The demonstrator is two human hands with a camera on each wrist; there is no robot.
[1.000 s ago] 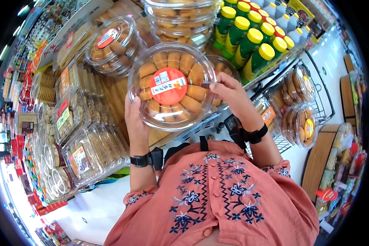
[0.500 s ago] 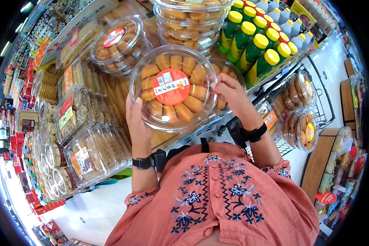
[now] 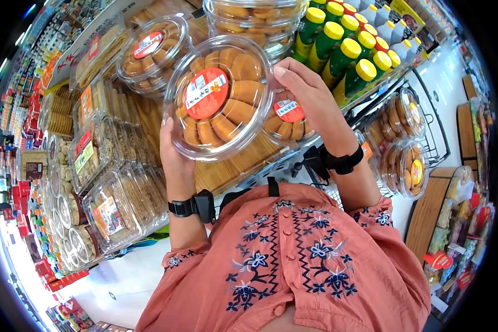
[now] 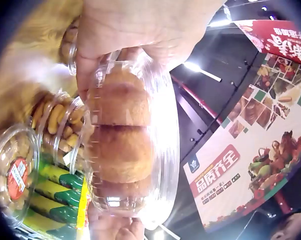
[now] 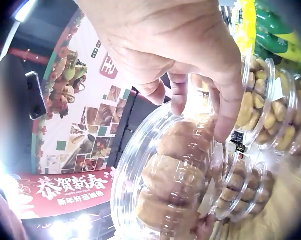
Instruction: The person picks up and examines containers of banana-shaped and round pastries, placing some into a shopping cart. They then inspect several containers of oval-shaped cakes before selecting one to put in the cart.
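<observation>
A round clear plastic pastry box [image 3: 240, 105] with a red label is held tilted above the wooden display table. Golden-brown pastries are arranged in a ring inside. My left hand [image 3: 175, 148] grips its near left edge. On the right side, my right hand [image 3: 309, 91] holds the rim. From the left wrist view, the pastries show through the side wall between my left hand [image 4: 140, 30] above and fingers of the other hand below. The right wrist view has my right hand [image 5: 180, 50] with its fingers bent over the box's edge.
Another round pastry box [image 3: 290, 124] lies behind the right hand. Stacked round boxes [image 3: 252, 25] and green bottles with yellow caps [image 3: 343, 55] stand at the back. Rectangular snack boxes [image 3: 119, 207] fill the left. A shopping cart [image 3: 434, 130] with round boxes is at right.
The held box has tilted and shifted up and left, its right side raised by my right hand. More of the box lying behind it now shows, including its red label.
</observation>
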